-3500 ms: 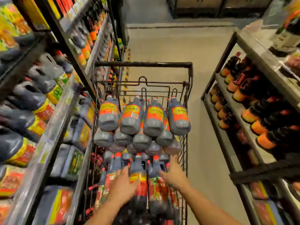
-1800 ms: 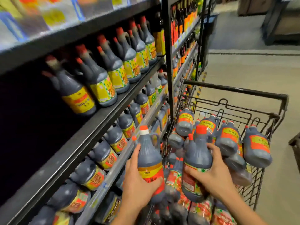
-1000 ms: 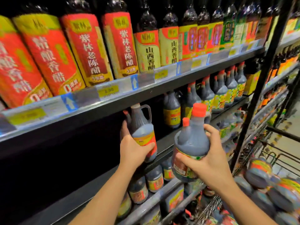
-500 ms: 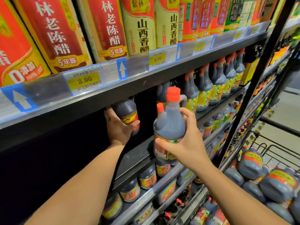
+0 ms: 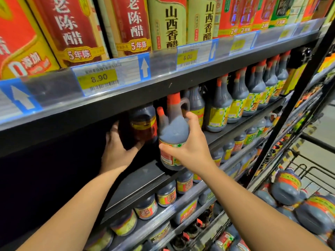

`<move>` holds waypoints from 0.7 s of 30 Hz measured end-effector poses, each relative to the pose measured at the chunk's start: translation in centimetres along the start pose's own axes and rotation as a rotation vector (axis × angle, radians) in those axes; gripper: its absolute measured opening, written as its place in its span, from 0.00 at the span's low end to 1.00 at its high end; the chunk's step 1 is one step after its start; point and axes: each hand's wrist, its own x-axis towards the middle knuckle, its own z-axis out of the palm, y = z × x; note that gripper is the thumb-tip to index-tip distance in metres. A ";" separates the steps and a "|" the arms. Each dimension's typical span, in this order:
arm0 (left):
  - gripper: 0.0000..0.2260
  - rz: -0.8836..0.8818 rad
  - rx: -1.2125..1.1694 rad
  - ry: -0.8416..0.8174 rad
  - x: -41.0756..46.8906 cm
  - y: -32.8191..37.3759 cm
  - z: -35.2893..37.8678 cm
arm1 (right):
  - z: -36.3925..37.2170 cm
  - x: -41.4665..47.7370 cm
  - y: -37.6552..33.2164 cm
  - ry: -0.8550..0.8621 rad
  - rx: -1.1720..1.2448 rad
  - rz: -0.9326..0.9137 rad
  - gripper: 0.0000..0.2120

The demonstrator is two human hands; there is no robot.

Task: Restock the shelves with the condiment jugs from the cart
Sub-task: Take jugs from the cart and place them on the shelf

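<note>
Head view: the left hand (image 5: 117, 149) gripped one shaded jug (image 5: 143, 124). The right hand (image 5: 190, 147) gripped one red-capped jug (image 5: 173, 131) just beside it.

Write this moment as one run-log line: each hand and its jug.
left hand: grips dark jug, deep on middle shelf | right hand: grips red-capped jug at shelf front | cart: more jugs inside

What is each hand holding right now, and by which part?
The left hand grips a dark jug round its lower body. The right hand grips a second jug round its body, thumb across the label.
</note>
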 end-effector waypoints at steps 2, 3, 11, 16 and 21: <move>0.40 -0.015 0.235 -0.102 -2.3 -0.2 -1.7 | 0.8 0.5 0.1 -0.024 -0.020 -0.001 0.44; 0.39 -0.006 0.336 -0.178 -3.7 -0.1 -2.7 | 1.1 0.8 0.0 -0.038 -0.018 -0.003 0.43; 0.37 0.214 0.794 -0.310 -12.6 -2.2 -3.4 | 2.8 1.9 -0.9 -0.075 0.018 -0.036 0.44; 0.31 0.267 0.862 -0.237 -12.8 -3.6 -2.8 | 3.5 2.4 -0.7 -0.055 0.035 -0.039 0.45; 0.31 0.261 0.871 -0.210 -12.6 -3.2 -2.7 | 3.8 2.7 -0.4 -0.048 0.029 -0.064 0.45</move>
